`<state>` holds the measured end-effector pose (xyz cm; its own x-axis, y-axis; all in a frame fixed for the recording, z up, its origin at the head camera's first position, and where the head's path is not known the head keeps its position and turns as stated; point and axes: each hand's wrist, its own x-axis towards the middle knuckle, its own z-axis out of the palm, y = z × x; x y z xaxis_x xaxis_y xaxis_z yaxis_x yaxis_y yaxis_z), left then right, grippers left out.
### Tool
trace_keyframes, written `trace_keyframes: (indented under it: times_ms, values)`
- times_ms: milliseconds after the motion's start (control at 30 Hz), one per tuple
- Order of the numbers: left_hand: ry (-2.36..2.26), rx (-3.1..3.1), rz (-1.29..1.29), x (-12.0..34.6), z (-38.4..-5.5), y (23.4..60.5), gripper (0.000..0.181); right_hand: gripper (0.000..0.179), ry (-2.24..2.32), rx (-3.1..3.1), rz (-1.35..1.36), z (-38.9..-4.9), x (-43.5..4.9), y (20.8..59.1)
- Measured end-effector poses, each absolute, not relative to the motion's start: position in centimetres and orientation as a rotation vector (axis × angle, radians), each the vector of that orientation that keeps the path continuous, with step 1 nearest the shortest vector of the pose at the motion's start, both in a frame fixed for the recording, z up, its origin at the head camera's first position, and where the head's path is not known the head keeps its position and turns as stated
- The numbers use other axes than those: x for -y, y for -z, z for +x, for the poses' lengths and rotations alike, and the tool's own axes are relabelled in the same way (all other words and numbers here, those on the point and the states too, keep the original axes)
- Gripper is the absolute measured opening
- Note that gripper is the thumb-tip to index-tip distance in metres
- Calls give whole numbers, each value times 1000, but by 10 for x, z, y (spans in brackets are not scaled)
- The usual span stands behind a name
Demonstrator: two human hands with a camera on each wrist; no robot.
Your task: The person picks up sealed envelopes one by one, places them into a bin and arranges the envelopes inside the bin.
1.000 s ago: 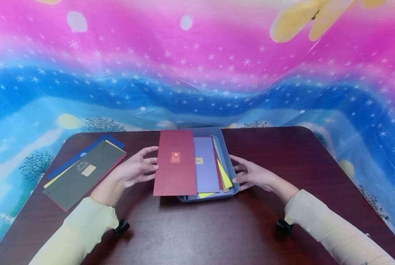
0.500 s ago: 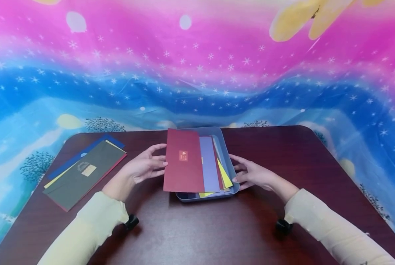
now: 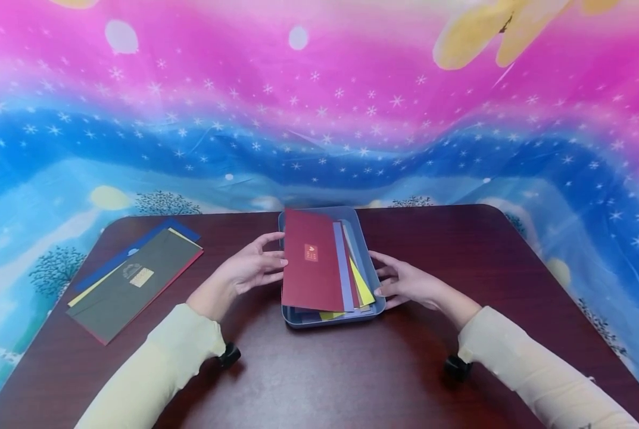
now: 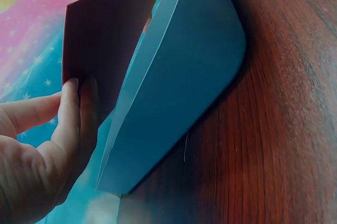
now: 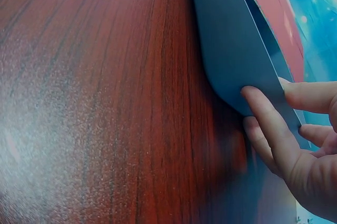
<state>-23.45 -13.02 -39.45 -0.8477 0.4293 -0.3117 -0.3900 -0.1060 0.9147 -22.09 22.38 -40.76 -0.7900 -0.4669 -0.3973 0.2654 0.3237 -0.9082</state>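
Observation:
A dark red envelope (image 3: 312, 268) with a small orange-red label lies slanted over the grey-blue tray (image 3: 327, 324), its left edge raised. My left hand (image 3: 252, 267) pinches that edge between thumb and fingers; in the left wrist view the fingers lie against the dark underside of the envelope, above the tray's wall. At the tray's right side, my right hand (image 3: 405, 283) grips the wall, thumb at the rim and fingers outside, as the right wrist view shows. Beneath the red envelope, a lavender envelope (image 3: 343, 268) and a yellow one (image 3: 363, 286) peek out among others in the tray.
On the left of the dark wooden table (image 3: 319, 381) lies a fanned pile: a dark grey-green envelope (image 3: 158, 262) on top, with blue (image 3: 115, 256), yellow and red ones showing beneath. A colourful printed cloth (image 3: 319, 119) hangs behind the table.
My left hand has moved right with the red envelope, carrying it from past the tray's left edge to over the tray and covering more of the lavender envelope. My right hand stays at the tray.

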Motion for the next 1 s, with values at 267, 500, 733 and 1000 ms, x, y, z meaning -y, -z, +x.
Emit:
trace_keyframes:
  times_ms: [267,500,733,1000]
  values:
    - [-1993,-1674,-7,117,-237,399,73,91,1524,-1964,-178,-221,-224,408]
    - [-1967,-1714,-36,113,-236,401,68,91,1525,-1969,-178,-221,-224,408]
    - [-1976,-1675,-74,114,-231,393,65,91,1531,-1960,-186,-222,-224,408]
    - [-1980,-1645,-41,116,-222,387,65,91,1521,-1967,-183,-221,-224,408]
